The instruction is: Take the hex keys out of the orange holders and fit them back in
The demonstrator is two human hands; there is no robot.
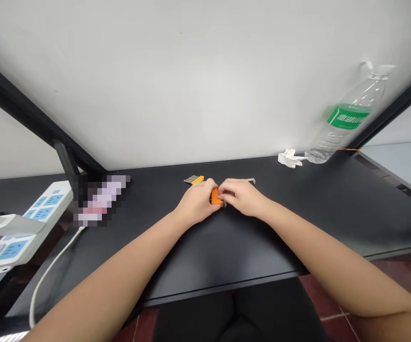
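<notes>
Near the middle of the black table, my left hand (pixel 198 198) is closed around a small orange plastic holder (pixel 215 196). My right hand (pixel 243 194) meets it from the right, thumb and fingertips pinched at the holder's edge. A small dark metal piece (pixel 224 204) shows just under those fingertips; whether they grip it is hidden. Behind my left hand lies a yellow-orange holder (pixel 197 180) with several thin metal rods sticking out to the left. The end of a silver metal piece (pixel 252 181) shows beyond my right hand.
A clear plastic bottle (pixel 348 116) with a green label and a crumpled white tissue (pixel 291 158) stand near the wall at right. To the left are a white power strip (pixel 43 223), a blurred-out object (pixel 103 199) and its white cable (pixel 53 261). The black table (pixel 226 251) ends before my lap.
</notes>
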